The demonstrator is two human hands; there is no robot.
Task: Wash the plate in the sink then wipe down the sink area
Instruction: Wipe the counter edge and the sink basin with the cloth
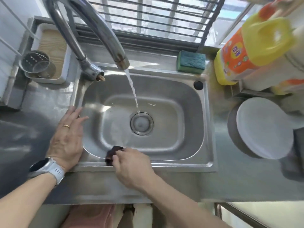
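Two hands are at the near rim of the sink: the right hand [131, 167], at lower centre of the frame, is closed around a dark bunched cloth [113, 154] and presses it onto the sink's front edge, while the left hand [68, 139], at lower left, lies flat with fingers spread and nothing in it, resting on the rim at the sink's left front corner. Beyond them the sink [189, 150] bowl holds no dishes, and a thin stream of water [132, 86] runs from the faucet [105, 33] in the upper centre down to the drain [141, 123]. The white plate [263, 127] stands out of the bowl at the right edge of the frame, leaning beside the basin on the steel table [238, 183], so the washing looks done. By that reading the wiping stage is under way, starting at the front rim; the remaining rim, the bowl and the table on either side look still to be wiped, and the running water would want shutting off. A green sponge [191, 62] sits untouched on the back ledge, upper right of centre.
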